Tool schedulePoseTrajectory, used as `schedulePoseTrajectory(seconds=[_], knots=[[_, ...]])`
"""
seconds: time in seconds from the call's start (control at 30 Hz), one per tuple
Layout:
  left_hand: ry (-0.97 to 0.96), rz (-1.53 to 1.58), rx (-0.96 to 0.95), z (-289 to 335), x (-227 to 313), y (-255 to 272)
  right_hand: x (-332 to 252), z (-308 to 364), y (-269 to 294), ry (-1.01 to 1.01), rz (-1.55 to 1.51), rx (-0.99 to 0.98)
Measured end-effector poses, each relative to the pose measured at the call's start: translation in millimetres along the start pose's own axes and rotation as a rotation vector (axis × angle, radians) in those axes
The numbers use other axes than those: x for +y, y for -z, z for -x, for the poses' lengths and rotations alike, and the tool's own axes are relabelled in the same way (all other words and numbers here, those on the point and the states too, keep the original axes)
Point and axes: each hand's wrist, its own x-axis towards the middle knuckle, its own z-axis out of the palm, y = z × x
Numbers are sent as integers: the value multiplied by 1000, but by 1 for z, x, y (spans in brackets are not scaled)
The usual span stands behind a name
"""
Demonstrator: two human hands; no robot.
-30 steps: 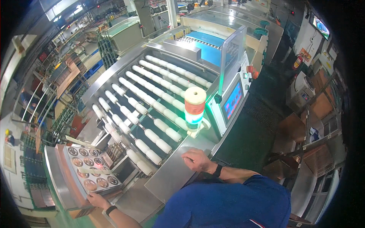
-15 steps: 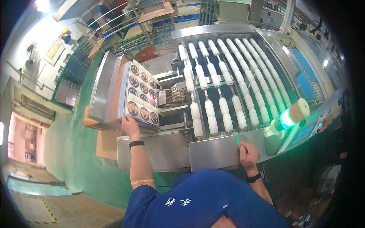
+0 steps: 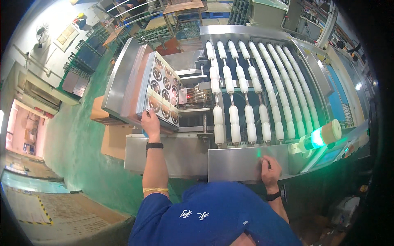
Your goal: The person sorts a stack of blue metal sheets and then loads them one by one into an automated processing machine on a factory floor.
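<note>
My left hand (image 3: pixel 151 124) is at the near lower corner of a leaning stack of thin flat panels, its fingers closed on the edge of the front panel (image 3: pixel 166 85). That panel is pale, with rows of round coppery and dark patterns. My right hand (image 3: pixel 271 169) is curled closed beside the metal front plate (image 3: pixel 242 162) of a roller conveyor. Something small and dark shows between its fingers, too little to name. A pick-up head with several brass-coloured fittings (image 3: pixel 199 97) faces the panel from the conveyor side.
White rollers (image 3: pixel 254 90) run across the conveyor to my right. A signal lamp (image 3: pixel 320 137) glows green at its near right corner. A tilted metal backplate (image 3: pixel 121 78) supports the stack. Cardboard (image 3: pixel 117 141) lies below it, on the green floor side. A wall fan (image 3: pixel 42 35) hangs far left.
The view has shifted, so the machine sits further right in the picture. My left hand has slid up a little along the panel's edge. My right hand stays closed by the front plate.
</note>
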Motion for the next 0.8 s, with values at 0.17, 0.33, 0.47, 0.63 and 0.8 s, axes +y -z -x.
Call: schedulePoseTrajectory(seconds=[0.17,0.33,0.47,0.63,0.8], knots=[[31,-35,-54,-2,-3,-7,-7,-4,0,18,-9,15],[62,89,4,-10,-31,-24,-8,-4,0,17,-22,14],[220,223,-47,-23,-35,-22,-6,-5,0,35,25,18],[-2,9,-50,-22,-31,-17,-6,-4,-1,17,-18,5],[-126,-53,-111,6,32,-8,-2,-2,-2,5,-35,5]])
